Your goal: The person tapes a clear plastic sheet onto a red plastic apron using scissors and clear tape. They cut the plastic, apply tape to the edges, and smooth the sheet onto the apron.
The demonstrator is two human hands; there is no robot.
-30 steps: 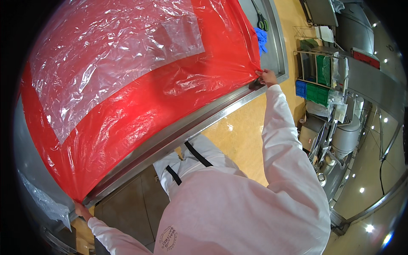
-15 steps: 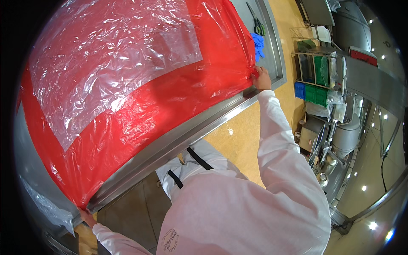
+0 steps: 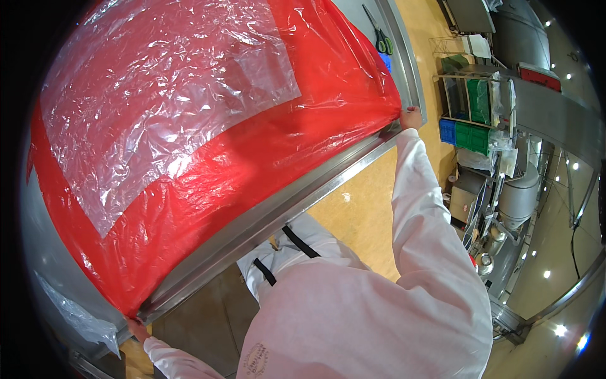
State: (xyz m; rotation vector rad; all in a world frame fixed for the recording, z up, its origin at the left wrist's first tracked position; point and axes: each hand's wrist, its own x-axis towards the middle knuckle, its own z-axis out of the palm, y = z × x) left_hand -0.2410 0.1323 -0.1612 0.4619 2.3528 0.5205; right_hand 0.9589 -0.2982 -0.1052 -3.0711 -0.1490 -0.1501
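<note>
Red plastic sheet (image 3: 240,170), near edge taut along desk rim (image 3: 265,228).
Lies beyond rim; left hand (image 3: 137,328), right hand (image 3: 411,118) at rim, fingers pinching a corner each.

Bright overall, indoor; small lamps (image 3: 560,330) at lower R, one w/ bluish flare. Hard specular glare all over clear panel (image 3: 183,95), softer sheen on red sheet (image 3: 334,63), diffuse shadow approx. mid-sheet. Tabletop (image 3: 278,211) edge glints. Fisheye: straight lines bend, corners black.
</note>
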